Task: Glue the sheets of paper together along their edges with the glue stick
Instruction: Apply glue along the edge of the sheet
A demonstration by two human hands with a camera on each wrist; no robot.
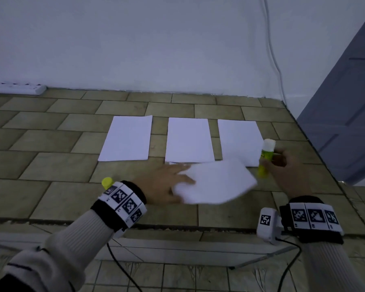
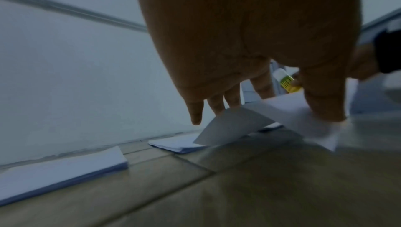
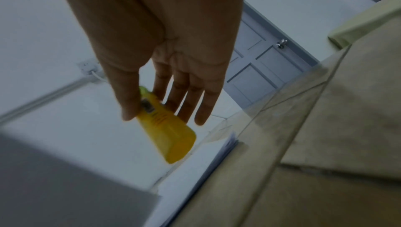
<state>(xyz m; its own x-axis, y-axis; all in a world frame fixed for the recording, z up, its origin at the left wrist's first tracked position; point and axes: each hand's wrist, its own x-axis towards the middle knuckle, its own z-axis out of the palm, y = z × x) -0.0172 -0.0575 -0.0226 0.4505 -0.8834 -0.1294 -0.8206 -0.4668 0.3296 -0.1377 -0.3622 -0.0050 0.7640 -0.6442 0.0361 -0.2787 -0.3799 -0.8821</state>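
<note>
The left hand (image 1: 163, 184) pinches a loose sheet (image 1: 215, 182) clear of the three stacks (image 1: 189, 140) for gluing, while the right hand (image 1: 282, 165) grips the uncapped glue stick (image 1: 265, 160) upright, ready, its cap (image 1: 107, 182) parked on the floor.

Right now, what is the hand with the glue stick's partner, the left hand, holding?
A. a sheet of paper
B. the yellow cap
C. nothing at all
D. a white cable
A: the left hand pinches a loose sheet of paper, lifted off the floor, while the right hand holds the glue stick.
</note>
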